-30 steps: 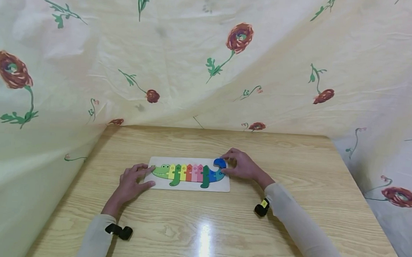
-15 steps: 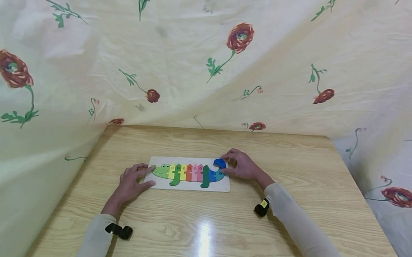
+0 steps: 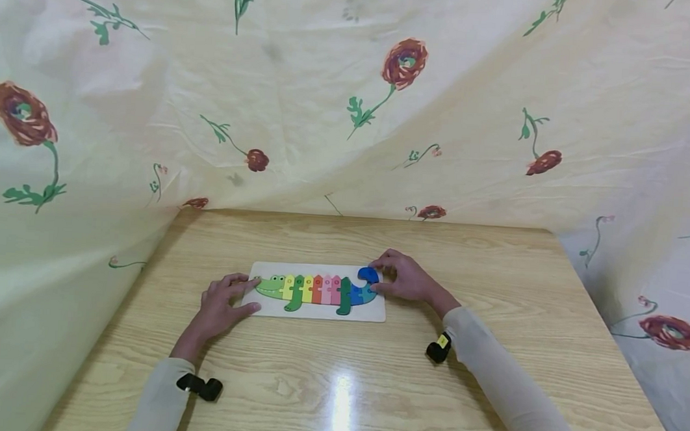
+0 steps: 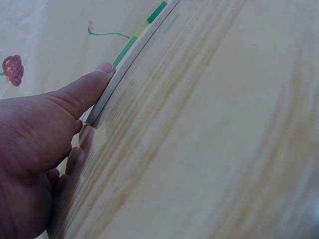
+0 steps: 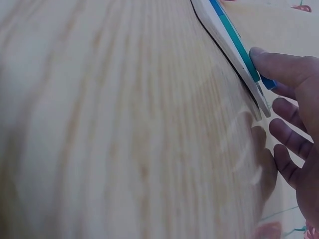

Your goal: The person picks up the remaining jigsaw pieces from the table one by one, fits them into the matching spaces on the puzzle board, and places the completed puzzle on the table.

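Note:
A wooden crocodile puzzle lies on a pale board, its head to the left and its tail curling up at the right end. My left hand rests at the board's left end, index fingertip by the snout and thumb on the lower corner. In the left wrist view the thumb lies extended along the board's edge. My right hand pinches the blue tail piece between thumb and index finger. The right wrist view shows that thumb against a teal piece, the other fingers loosely bent beyond the board.
The board lies on a light wood-grain table with a bright reflection near the front. Behind and at both sides hangs a cream flowered cloth. Black cameras are strapped at the left wrist and right wrist.

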Demonstrator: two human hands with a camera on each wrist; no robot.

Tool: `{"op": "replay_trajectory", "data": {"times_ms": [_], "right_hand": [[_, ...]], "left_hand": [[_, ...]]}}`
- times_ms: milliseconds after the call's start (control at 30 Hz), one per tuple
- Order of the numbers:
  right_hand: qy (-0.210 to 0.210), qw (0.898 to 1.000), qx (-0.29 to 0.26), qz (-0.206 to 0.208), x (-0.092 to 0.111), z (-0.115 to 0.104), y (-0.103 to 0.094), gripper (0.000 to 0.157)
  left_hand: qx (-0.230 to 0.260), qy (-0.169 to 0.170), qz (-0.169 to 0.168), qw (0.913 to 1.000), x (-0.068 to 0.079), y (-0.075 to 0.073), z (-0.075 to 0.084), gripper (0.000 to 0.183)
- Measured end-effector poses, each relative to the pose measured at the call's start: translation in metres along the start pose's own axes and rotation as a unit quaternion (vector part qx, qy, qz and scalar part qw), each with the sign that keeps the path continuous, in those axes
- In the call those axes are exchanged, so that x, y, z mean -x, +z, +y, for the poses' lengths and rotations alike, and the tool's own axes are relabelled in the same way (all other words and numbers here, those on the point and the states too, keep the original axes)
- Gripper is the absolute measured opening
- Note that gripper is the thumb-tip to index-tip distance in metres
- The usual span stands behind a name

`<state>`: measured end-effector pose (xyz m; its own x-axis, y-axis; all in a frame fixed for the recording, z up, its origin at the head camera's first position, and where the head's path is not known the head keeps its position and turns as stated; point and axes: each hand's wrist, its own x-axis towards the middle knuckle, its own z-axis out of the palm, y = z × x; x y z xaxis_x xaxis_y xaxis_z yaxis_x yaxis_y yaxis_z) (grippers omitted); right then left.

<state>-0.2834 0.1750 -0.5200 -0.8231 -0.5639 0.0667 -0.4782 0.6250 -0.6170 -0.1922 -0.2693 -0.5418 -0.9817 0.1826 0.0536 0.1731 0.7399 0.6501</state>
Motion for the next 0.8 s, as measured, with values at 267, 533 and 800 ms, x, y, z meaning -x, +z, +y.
{"op": "replay_trajectory", "data": {"times_ms": [267, 533, 800], "right_hand": [[0.001, 1.000, 0.004, -0.004, -0.0005, 0.0013, 0.0008, 0.045], [-0.002, 1.000, 0.008, -0.002, -0.0007, 0.0025, 0.0011, 0.043], [-0.007, 1.000, -0.002, 0.006, 0.0003, 0.0016, 0.0013, 0.037]], "left_hand": [[0.001, 0.004, 0.005, 1.0000, -0.0003, 0.0008, -0.0010, 0.060], [0.005, -0.003, 0.000, 1.0000, -0.0007, 0.0008, -0.0008, 0.061], [0.005, -0.006, -0.005, 1.0000, -0.0002, 0.0003, 0.0001, 0.061]]}}
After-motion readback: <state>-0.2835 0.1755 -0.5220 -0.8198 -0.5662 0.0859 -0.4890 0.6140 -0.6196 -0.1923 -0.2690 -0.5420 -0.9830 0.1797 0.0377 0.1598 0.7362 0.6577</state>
